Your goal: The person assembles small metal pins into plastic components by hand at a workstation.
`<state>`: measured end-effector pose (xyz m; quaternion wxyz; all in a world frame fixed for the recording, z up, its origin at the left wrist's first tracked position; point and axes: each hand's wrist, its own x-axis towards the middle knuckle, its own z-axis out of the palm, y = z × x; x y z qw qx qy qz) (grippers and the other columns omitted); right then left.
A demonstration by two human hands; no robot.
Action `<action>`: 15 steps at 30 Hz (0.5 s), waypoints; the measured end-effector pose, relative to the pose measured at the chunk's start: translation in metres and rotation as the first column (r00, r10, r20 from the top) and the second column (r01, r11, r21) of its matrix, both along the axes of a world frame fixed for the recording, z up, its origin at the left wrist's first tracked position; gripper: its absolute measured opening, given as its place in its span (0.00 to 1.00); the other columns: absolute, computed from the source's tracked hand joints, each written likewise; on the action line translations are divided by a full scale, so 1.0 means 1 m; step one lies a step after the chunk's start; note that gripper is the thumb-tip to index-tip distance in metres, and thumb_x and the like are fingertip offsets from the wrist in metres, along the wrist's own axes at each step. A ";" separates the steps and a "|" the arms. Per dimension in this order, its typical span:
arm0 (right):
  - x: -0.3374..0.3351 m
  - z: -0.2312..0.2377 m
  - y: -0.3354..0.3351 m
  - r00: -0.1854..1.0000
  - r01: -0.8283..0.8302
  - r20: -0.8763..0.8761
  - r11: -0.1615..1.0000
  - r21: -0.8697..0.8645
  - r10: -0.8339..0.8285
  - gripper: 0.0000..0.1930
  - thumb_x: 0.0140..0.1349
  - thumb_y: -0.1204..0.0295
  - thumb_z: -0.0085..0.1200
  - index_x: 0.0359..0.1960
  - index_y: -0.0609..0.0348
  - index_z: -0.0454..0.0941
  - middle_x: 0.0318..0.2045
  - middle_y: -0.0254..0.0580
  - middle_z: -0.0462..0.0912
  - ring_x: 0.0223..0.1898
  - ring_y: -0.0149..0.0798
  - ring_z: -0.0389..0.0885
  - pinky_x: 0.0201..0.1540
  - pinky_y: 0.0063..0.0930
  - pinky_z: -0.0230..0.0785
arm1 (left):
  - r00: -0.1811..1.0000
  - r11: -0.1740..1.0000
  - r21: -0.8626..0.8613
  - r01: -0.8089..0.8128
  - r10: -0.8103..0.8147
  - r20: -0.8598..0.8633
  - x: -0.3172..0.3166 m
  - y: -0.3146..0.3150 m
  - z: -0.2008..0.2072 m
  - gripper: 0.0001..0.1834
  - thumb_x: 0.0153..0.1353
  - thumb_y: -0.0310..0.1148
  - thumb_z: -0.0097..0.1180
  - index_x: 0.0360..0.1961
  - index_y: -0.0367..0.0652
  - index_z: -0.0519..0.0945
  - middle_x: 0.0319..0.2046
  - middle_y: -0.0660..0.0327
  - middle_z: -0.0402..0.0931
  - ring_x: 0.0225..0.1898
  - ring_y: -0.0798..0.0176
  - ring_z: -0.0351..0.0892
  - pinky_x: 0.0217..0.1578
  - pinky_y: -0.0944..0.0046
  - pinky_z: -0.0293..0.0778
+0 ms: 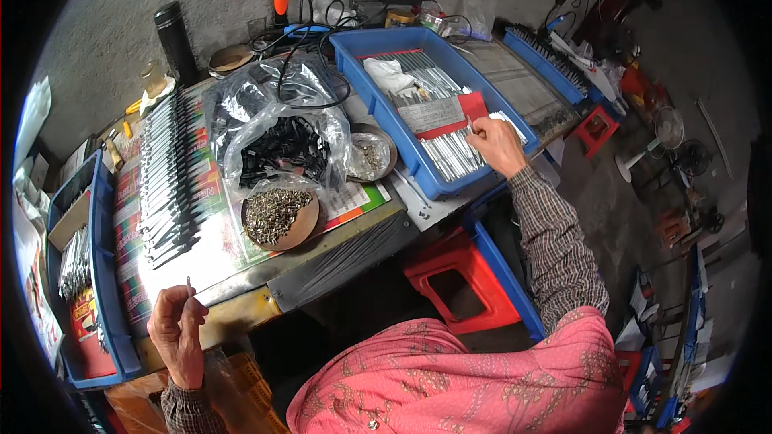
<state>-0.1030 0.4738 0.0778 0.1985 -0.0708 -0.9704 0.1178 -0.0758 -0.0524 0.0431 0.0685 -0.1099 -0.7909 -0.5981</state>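
Observation:
My left hand (177, 336) is raised at the bench's near left edge, fingertips pinched on a small thin metal piece (189, 282) that sticks up from them. Out to the right, my right hand (498, 146) hovers over the near end of a blue tray (429, 182). Its thumb and fingers are closed on a thin silver piece (470, 121), mostly hidden by the fingers. Beneath that hand lie rows of slim silver metal strips (450, 154), with a red and grey sheet (442, 112) and a white cloth (389, 76) farther back in the tray.
A long row of metal strips with black ends (161, 185) lies on the bench. Beside it are a bag of black parts (285, 153), a round dish of small metal fasteners (301, 229) and a smaller bowl (384, 141). A blue bin (103, 273) stands left; a red stool (490, 305) is below.

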 end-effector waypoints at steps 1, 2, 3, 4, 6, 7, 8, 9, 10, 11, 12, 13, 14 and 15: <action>0.004 0.007 -0.014 0.999 0.017 -0.044 1.000 -0.014 -0.018 0.10 0.50 0.70 0.59 0.24 0.65 0.76 0.20 0.50 0.76 0.24 0.50 0.76 0.29 0.40 0.66 | 1.000 1.000 0.025 0.008 -0.008 0.015 0.002 0.002 0.001 0.02 0.64 0.22 0.50 0.36 0.35 0.74 0.23 0.66 0.73 0.25 0.75 0.72 0.25 0.75 0.65; 0.009 0.014 -0.028 0.996 0.034 -0.086 0.999 -0.030 -0.037 0.09 0.52 0.69 0.58 0.26 0.63 0.77 0.23 0.51 0.79 0.28 0.52 0.79 0.31 0.42 0.68 | 0.999 0.999 0.050 0.016 -0.018 0.029 0.004 0.003 0.001 0.02 0.64 0.22 0.50 0.36 0.35 0.74 0.23 0.65 0.73 0.25 0.75 0.72 0.26 0.75 0.66; 0.015 0.018 -0.042 0.987 -0.023 -0.155 1.000 0.021 0.026 0.08 0.56 0.71 0.55 0.31 0.64 0.77 0.26 0.51 0.79 0.29 0.53 0.79 0.32 0.42 0.68 | 0.999 0.999 0.050 0.018 -0.020 0.035 0.005 0.003 0.001 0.02 0.63 0.22 0.50 0.36 0.34 0.74 0.23 0.65 0.73 0.26 0.74 0.73 0.26 0.75 0.67; 0.020 0.021 -0.055 0.988 -0.033 -0.153 0.999 0.024 0.037 0.08 0.56 0.71 0.55 0.31 0.64 0.77 0.26 0.51 0.79 0.29 0.53 0.79 0.32 0.42 0.68 | 0.999 0.999 0.053 0.008 -0.010 0.038 0.007 0.006 0.002 0.02 0.63 0.22 0.50 0.36 0.34 0.74 0.23 0.65 0.73 0.26 0.74 0.73 0.26 0.75 0.67; 0.029 0.027 -0.085 0.933 -0.204 -0.294 0.978 0.034 0.205 0.07 0.58 0.74 0.55 0.33 0.65 0.76 0.27 0.50 0.79 0.29 0.52 0.78 0.31 0.39 0.68 | 0.995 0.995 0.104 0.005 -0.015 0.094 0.011 0.013 0.007 0.02 0.63 0.21 0.50 0.36 0.33 0.74 0.24 0.63 0.75 0.26 0.74 0.74 0.27 0.75 0.68; 0.035 0.032 -0.100 0.931 -0.226 -0.288 0.974 0.027 0.224 0.07 0.58 0.74 0.55 0.33 0.65 0.76 0.27 0.50 0.79 0.29 0.52 0.78 0.31 0.39 0.68 | 0.993 0.994 0.107 0.036 -0.047 0.106 0.013 0.014 0.011 0.03 0.62 0.20 0.50 0.36 0.33 0.74 0.25 0.61 0.76 0.26 0.73 0.74 0.28 0.74 0.69; 0.041 0.036 -0.115 0.924 -0.303 -0.259 0.952 -0.041 0.282 0.06 0.58 0.75 0.55 0.34 0.67 0.75 0.25 0.49 0.78 0.27 0.49 0.79 0.30 0.37 0.68 | 0.990 0.988 0.148 0.043 -0.062 0.126 0.015 0.019 0.012 0.03 0.62 0.20 0.50 0.36 0.32 0.74 0.26 0.60 0.77 0.26 0.73 0.74 0.28 0.74 0.70; 0.047 0.035 -0.130 0.910 -0.378 -0.231 0.918 -0.117 0.345 0.06 0.58 0.76 0.55 0.34 0.68 0.75 0.24 0.49 0.78 0.26 0.46 0.79 0.29 0.34 0.68 | 0.989 0.985 0.166 0.050 -0.072 0.126 0.017 0.024 0.012 0.03 0.62 0.20 0.50 0.36 0.32 0.74 0.26 0.60 0.77 0.26 0.73 0.74 0.28 0.74 0.70; 0.051 0.032 -0.141 0.930 -0.368 -0.147 0.864 -0.343 0.338 0.06 0.59 0.78 0.56 0.36 0.69 0.75 0.22 0.44 0.76 0.22 0.33 0.78 0.25 0.28 0.68 | 0.989 0.982 0.181 0.054 -0.078 0.128 0.020 0.030 0.011 0.03 0.62 0.20 0.50 0.36 0.32 0.75 0.26 0.61 0.77 0.26 0.73 0.74 0.28 0.74 0.70; 0.056 0.030 -0.150 0.919 -0.384 -0.099 0.808 -0.446 0.382 0.06 0.60 0.78 0.55 0.37 0.68 0.75 0.22 0.40 0.76 0.21 0.28 0.77 0.24 0.25 0.68 | 0.985 0.979 0.186 0.089 -0.115 0.132 0.022 0.036 0.013 0.03 0.62 0.21 0.51 0.36 0.32 0.75 0.27 0.61 0.77 0.26 0.74 0.75 0.27 0.74 0.70; 0.059 0.027 -0.159 0.905 -0.382 -0.057 0.748 -0.542 0.421 0.06 0.60 0.79 0.55 0.38 0.68 0.76 0.21 0.37 0.76 0.21 0.24 0.75 0.23 0.21 0.68 | 0.978 0.972 0.192 0.134 -0.161 0.131 0.020 0.043 0.013 0.03 0.62 0.22 0.53 0.36 0.32 0.76 0.28 0.62 0.77 0.26 0.74 0.75 0.27 0.74 0.70; 0.061 0.020 -0.168 0.897 -0.388 -0.049 0.731 -0.561 0.439 0.06 0.60 0.79 0.55 0.38 0.68 0.76 0.21 0.37 0.76 0.21 0.24 0.75 0.23 0.21 0.68 | 0.969 0.957 0.249 0.151 -0.192 0.153 0.020 0.050 0.012 0.03 0.62 0.23 0.54 0.36 0.33 0.77 0.28 0.63 0.77 0.27 0.75 0.75 0.26 0.75 0.70; 0.064 0.016 -0.177 0.868 -0.356 -0.008 0.611 -0.707 0.497 0.07 0.61 0.79 0.54 0.39 0.68 0.75 0.22 0.35 0.76 0.21 0.23 0.75 0.24 0.19 0.68 | 0.962 0.939 0.306 0.158 -0.216 0.167 0.024 0.056 0.011 0.04 0.63 0.24 0.55 0.36 0.34 0.77 0.28 0.64 0.78 0.27 0.76 0.75 0.25 0.76 0.70; 0.067 0.015 -0.187 0.829 -0.302 0.021 0.481 -0.823 0.558 0.07 0.62 0.79 0.54 0.41 0.68 0.75 0.22 0.32 0.76 0.21 0.22 0.75 0.24 0.17 0.69 | 0.955 0.916 0.369 0.159 -0.237 0.177 0.029 0.058 0.009 0.04 0.63 0.24 0.56 0.37 0.34 0.78 0.29 0.64 0.78 0.27 0.76 0.76 0.25 0.77 0.70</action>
